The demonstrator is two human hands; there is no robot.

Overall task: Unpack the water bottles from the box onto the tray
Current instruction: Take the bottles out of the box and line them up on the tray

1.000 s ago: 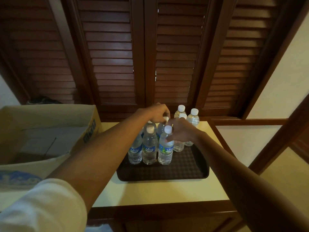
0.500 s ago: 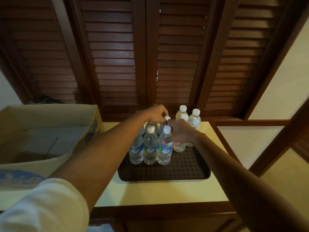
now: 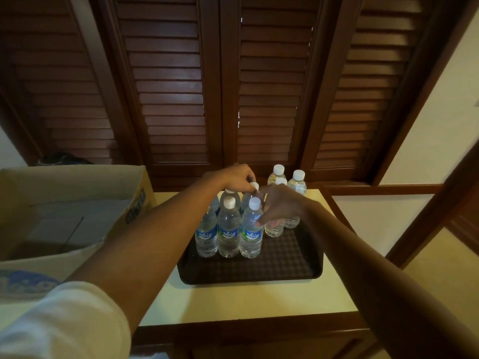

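From my remote seat, I look down through the head camera at a dark brown tray [image 3: 285, 268] on a pale yellow counter [image 3: 246, 301], backed by dark wooden louvred shutters [image 3: 176, 99]. Water bottles stand upright on the tray in a tight cluster at its far left part: three in the front row, each with a white cap and a blue label, the front right bottle [image 3: 251, 229] touching the front middle bottle [image 3: 228, 229], which touches the front left bottle [image 3: 206, 234]. More bottles stand behind them, and at the far right of the tray three label-free bottles [image 3: 296, 185] group together. The left hand [image 3: 233, 178] reaches over the back row with its fingers curled onto the white cap of a rear bottle [image 3: 255, 187]; it appears pinched on that cap. The right hand [image 3: 280, 206] sits just beside the front right bottle, its fingers loosely curled, the fingertips at the bottle's shoulder; I cannot tell whether it grips anything. A white sleeve [image 3: 59, 325] covers the left upper arm. The open cardboard box [image 3: 124, 211] stands on the counter to the left of the tray; no bottle shows in the part of its inside that I can see.
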